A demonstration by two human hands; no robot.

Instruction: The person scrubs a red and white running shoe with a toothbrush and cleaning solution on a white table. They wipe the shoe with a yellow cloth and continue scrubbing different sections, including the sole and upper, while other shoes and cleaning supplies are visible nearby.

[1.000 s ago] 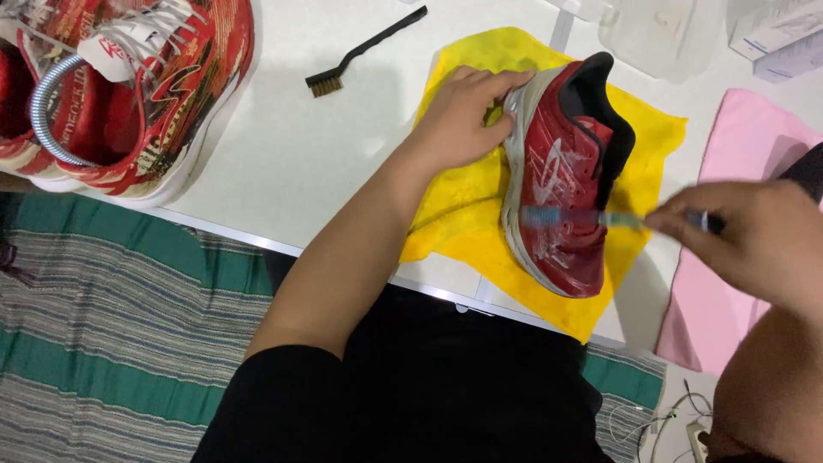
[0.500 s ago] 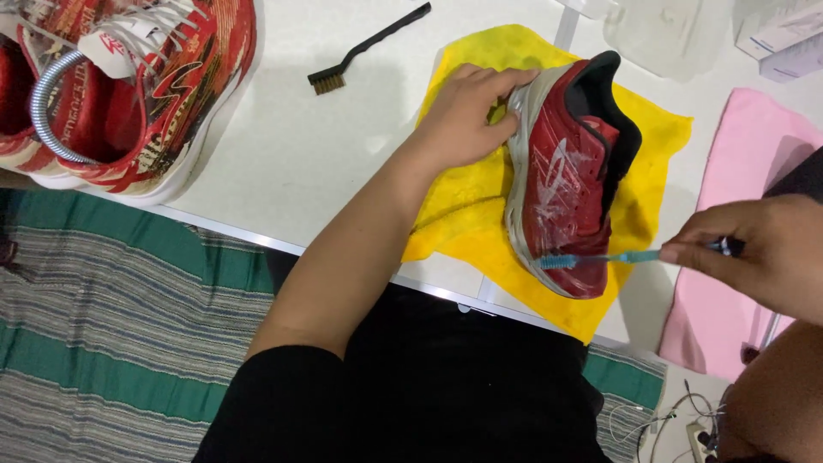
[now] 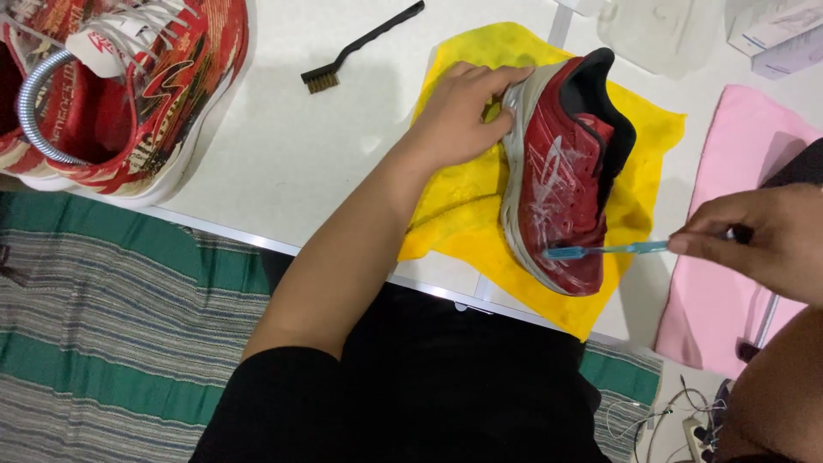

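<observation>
Two hands work at one red shoe [image 3: 561,184], which lies on its side on a yellow cloth [image 3: 463,197] on the white table [image 3: 274,154]: the left hand [image 3: 459,111] clamps the sole at the shoe's far edge, and a firm press there should stop it rocking. At the shoe's toe end, the right hand [image 3: 759,244] pinches a blue toothbrush [image 3: 604,250], bristles on the foamy upper; short, light strokes would probably suit.
</observation>
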